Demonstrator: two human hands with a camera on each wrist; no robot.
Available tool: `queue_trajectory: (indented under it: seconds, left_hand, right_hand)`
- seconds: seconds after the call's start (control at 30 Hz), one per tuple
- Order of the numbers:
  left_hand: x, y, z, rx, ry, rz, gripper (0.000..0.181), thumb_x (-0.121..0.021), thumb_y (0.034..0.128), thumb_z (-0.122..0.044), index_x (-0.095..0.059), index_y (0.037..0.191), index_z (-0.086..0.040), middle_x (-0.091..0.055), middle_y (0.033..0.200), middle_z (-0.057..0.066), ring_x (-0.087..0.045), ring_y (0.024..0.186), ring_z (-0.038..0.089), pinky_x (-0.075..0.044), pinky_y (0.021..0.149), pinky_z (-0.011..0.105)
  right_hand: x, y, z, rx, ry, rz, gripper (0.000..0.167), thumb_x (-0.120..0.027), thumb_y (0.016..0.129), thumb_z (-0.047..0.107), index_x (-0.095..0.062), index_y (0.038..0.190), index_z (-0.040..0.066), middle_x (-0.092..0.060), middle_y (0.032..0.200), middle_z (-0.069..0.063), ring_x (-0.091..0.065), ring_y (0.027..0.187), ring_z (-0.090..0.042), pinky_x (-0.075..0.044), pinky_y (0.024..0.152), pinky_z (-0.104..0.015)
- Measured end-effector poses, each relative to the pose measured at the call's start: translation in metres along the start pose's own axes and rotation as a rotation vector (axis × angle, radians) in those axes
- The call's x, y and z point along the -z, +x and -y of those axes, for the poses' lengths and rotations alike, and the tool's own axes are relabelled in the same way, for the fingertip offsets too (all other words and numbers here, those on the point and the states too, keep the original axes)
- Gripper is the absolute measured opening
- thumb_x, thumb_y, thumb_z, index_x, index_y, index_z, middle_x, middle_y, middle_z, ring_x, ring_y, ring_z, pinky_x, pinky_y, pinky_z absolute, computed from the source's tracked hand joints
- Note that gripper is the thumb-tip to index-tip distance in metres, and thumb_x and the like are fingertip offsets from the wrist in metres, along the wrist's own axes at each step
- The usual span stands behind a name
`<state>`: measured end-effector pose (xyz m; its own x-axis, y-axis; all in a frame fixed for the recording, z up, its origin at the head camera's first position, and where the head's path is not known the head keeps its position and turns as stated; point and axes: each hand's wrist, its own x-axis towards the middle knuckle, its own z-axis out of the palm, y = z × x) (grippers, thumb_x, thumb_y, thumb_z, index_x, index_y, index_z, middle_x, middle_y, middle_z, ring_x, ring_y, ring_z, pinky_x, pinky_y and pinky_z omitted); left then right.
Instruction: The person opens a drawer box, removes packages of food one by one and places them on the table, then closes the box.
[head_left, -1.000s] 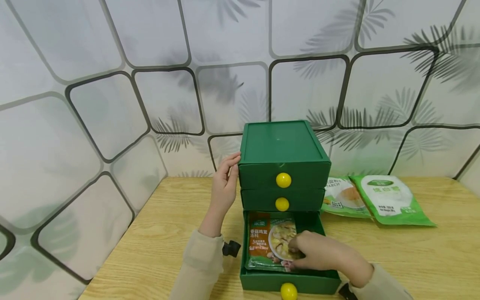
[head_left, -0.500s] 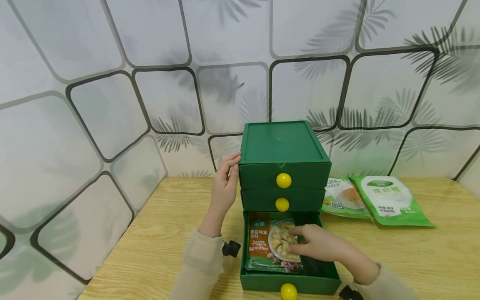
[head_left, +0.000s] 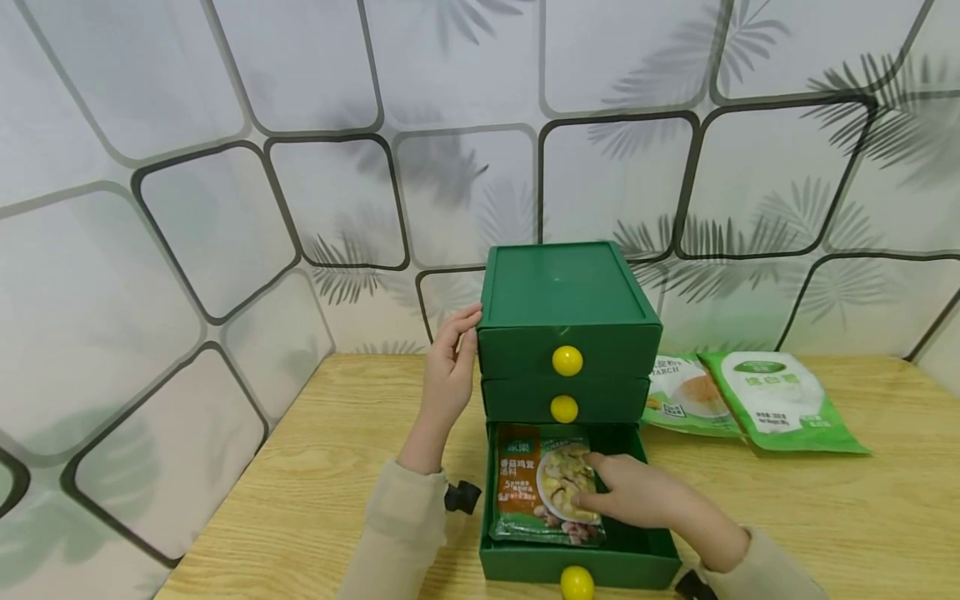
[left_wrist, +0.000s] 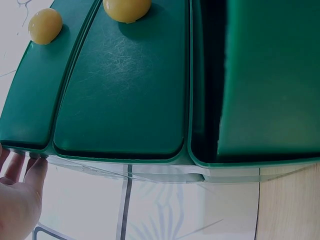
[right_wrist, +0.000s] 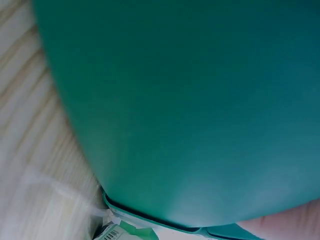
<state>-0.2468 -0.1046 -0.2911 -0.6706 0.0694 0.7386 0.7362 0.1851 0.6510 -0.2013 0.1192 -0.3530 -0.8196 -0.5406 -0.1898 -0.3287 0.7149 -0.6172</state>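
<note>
A green cabinet point(head_left: 562, 287) with yellow knobs stands on the table, its bottom drawer point(head_left: 517, 564) pulled out. Inside that drawer lies a soup mix packet point(head_left: 517, 500), orange and green with a bowl of soup pictured on it. My right hand point(head_left: 648, 497) reaches over the drawer's right side, thumb and index finger apart at the packet's right edge; whether they touch it I cannot tell. My left hand point(head_left: 446, 375) rests against the cabinet's upper left side; its fingers point(left_wrist: 14, 167) lie along that side in the left wrist view. The right wrist view is mostly filled by the drawer's outer wall point(right_wrist: 160, 110).
Two green and white bags, a starch bag point(head_left: 693, 396) and another powder bag point(head_left: 783, 400), lie right of the cabinet. The upper drawer point(head_left: 517, 354) and middle drawer point(head_left: 517, 402) are closed. A patterned wall point(head_left: 465, 192) stands behind the table point(head_left: 322, 458).
My right hand has come off the packet's lower right part, its thumb and fingers spreading apart, and shifted slightly. The packet stays in the drawer. My left hand has not moved.
</note>
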Motion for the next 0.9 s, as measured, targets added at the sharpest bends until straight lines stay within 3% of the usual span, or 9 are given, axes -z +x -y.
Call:
queue_trajectory:
  seconds: [0.2, 0.3, 0.43, 0.57, 0.67, 0.9]
  left_hand:
    - [0.0, 0.0, -0.007, 0.013, -0.002, 0.001, 0.026, -0.036, 0.0935, 0.004, -0.049, 0.113, 0.016, -0.043, 0.123, 0.025, -0.037, 0.118, 0.032, -0.035, 0.094, 0.041]
    - [0.0, 0.0, -0.006, 0.014, -0.001, 0.001, 0.026, -0.036, 0.0934, 0.004, -0.049, 0.113, 0.016, -0.043, 0.123, 0.026, -0.037, 0.118, 0.032, -0.035, 0.094, 0.041]
    - [0.0, 0.0, -0.004, 0.009, 0.002, 0.001, 0.026, -0.036, 0.0931, 0.005, -0.049, 0.113, 0.016, -0.043, 0.123, 0.026, -0.037, 0.118, 0.032, -0.035, 0.094, 0.041]
    - [0.0, 0.001, 0.011, -0.002, -0.004, 0.002, 0.026, -0.037, 0.0931, 0.004, -0.05, 0.114, 0.013, -0.043, 0.124, 0.023, -0.037, 0.118, 0.03, -0.036, 0.093, 0.041]
    - [-0.001, 0.001, 0.023, -0.012, -0.008, 0.003, 0.027, -0.037, 0.0938, 0.001, -0.051, 0.115, 0.01, -0.044, 0.125, 0.02, -0.038, 0.119, 0.027, -0.037, 0.092, 0.04]
    - [0.0, 0.001, 0.026, -0.038, -0.001, -0.004, 0.028, -0.038, 0.0951, -0.005, -0.052, 0.115, 0.009, -0.045, 0.125, 0.017, -0.039, 0.118, 0.022, -0.038, 0.091, 0.037]
  right_hand:
    - [-0.002, 0.0, -0.003, 0.083, 0.044, 0.035, 0.058, -0.058, 0.087, 0.026, -0.039, 0.121, -0.017, -0.059, 0.087, -0.007, -0.052, 0.068, -0.014, -0.041, 0.059, -0.033]
    - [-0.002, 0.0, -0.003, 0.115, 0.084, 0.047, 0.057, -0.056, 0.088, 0.025, -0.039, 0.123, -0.016, -0.058, 0.086, -0.005, -0.05, 0.065, -0.013, -0.039, 0.055, -0.03]
    - [-0.002, 0.0, -0.003, 0.115, 0.138, 0.037, 0.057, -0.055, 0.088, 0.026, -0.038, 0.125, -0.015, -0.055, 0.107, -0.021, -0.055, 0.088, -0.029, -0.045, 0.07, -0.04]
    - [-0.001, -0.002, -0.003, 0.078, 0.191, 0.008, 0.057, -0.052, 0.09, 0.028, -0.037, 0.128, -0.012, -0.04, 0.126, -0.029, -0.038, 0.114, -0.044, -0.036, 0.086, -0.054]
    - [0.0, -0.004, -0.002, 0.037, 0.246, -0.018, 0.058, -0.051, 0.09, 0.031, -0.036, 0.129, -0.01, -0.037, 0.128, -0.029, -0.036, 0.115, -0.045, -0.035, 0.086, -0.055]
    - [0.007, -0.007, 0.001, -0.05, 0.493, -0.054, 0.064, -0.05, 0.091, 0.028, -0.023, 0.132, -0.013, -0.024, 0.131, -0.037, -0.044, 0.107, -0.043, -0.049, 0.072, -0.042]
